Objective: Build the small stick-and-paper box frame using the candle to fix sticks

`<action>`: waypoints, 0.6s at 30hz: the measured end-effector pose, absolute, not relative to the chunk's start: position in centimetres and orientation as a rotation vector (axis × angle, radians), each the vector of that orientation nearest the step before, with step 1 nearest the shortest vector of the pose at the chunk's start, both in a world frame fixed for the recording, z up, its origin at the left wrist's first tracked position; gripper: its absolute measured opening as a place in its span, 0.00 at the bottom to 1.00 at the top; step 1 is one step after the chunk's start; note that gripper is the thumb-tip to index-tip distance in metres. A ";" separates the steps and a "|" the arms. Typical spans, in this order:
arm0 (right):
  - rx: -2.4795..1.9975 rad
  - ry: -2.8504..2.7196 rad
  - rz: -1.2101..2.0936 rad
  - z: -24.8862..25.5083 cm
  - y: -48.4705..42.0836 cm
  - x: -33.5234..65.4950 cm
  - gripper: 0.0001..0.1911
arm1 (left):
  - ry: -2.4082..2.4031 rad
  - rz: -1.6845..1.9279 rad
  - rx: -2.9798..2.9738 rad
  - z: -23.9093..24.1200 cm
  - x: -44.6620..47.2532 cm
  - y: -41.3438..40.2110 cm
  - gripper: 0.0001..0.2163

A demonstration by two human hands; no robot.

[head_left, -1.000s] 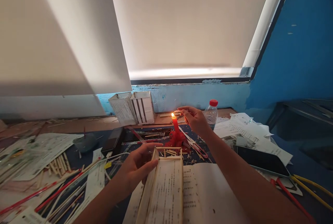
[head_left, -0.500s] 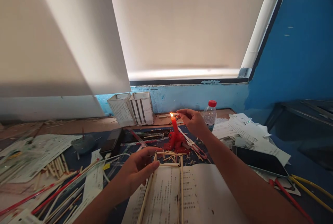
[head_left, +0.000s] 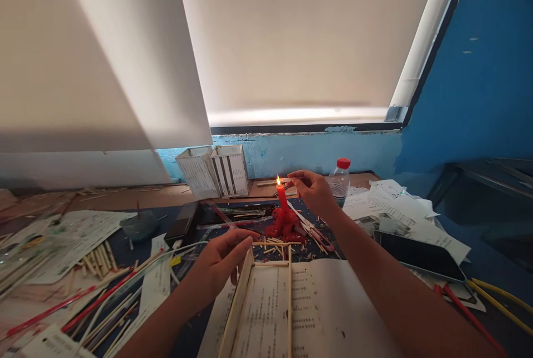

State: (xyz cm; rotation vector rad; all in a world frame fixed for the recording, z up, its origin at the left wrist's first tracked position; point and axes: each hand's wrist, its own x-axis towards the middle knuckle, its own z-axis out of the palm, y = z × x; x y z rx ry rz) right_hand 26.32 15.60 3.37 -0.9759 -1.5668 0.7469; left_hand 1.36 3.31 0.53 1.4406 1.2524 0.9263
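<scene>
before the red candle [head_left: 282,198], the left hand [head_left: 222,261] clamps thumb and fingers on a stick frame [head_left: 290,302] over a book [head_left: 337,302], print too small to read; right of the candle, the right hand [head_left: 314,191] pinches a thin stick [head_left: 285,180].

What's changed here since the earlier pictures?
The flame, which leaned left half a second ago, now points up. The far end of the frame sits slightly lower in view than at first. Nothing visibly grabbed or released: the left hand still holds the frame, the right hand stays beside the flame. The candle, bottle and phone stay put.
</scene>
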 end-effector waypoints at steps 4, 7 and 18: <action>-0.981 -1.565 0.750 3.3 15.6 26.3 0.15 | 1.301 0.929 1.414 0.8 1.6 3.3 0.29; -0.983 -1.566 0.753 3.3 15.7 26.3 0.15 | 1.321 0.921 1.405 1.2 1.7 3.1 0.28; -1.012 -1.578 0.716 3.6 15.5 26.6 0.16 | 1.335 0.909 1.432 1.2 1.5 3.2 0.28</action>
